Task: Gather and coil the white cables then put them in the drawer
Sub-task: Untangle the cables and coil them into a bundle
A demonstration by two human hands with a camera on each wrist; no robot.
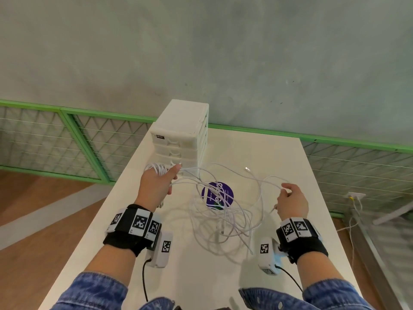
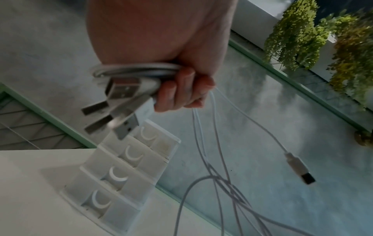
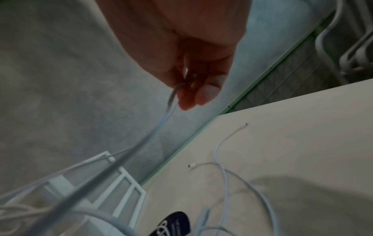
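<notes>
Overhead, white cables [image 1: 223, 211] stretch between hands — left hand [image 1: 156, 186] gripping coils.

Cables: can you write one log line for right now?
left hand: grips coil | right hand: pinches white cables | drawer unit: shut

**Two hands and a pile of white cables**

The left hand [image 1: 156, 186] holds a bunch of looped white cables [image 1: 223, 211] up near the bottom of the small white drawer box [image 1: 181, 139]. The right hand [image 1: 292, 202] pinches one cable. Long strands hang between the hands. Many loops lie in a messy pile on the white table [image 1: 279, 153], over a round purple sticker [image 1: 218, 194].
</notes>
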